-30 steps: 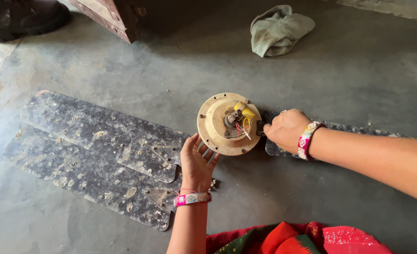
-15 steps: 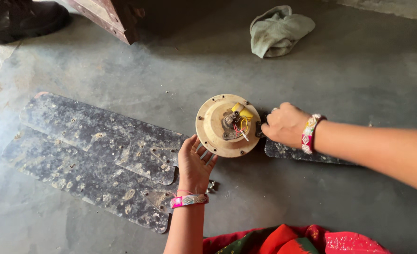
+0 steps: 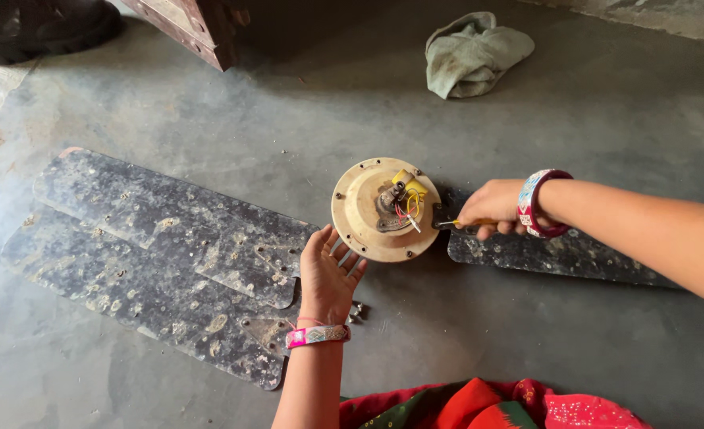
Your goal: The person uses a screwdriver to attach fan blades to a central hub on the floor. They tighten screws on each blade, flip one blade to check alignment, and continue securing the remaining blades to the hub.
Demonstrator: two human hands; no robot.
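On the grey concrete floor [image 3: 169, 103] lie two loose, grimy dark metal fan blades [image 3: 161, 246]. Between the hands sits the round cream fan motor housing [image 3: 376, 210], one blade attached. Left hand [image 3: 328, 274] steadies it, fingers spread; right hand [image 3: 495, 208] grips a yellow-handled screwdriver [image 3: 455, 223], apparently working a blade screw, which calls for steady turning.

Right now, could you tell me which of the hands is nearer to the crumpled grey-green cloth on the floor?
Right. The right hand lies below the crumpled grey-green cloth, beside the round cream fan motor; the left hand sits lower still, at the motor's near-left edge.

Round cream fan motor [image 3: 383, 210] (wires exposed) lies flat on floor.
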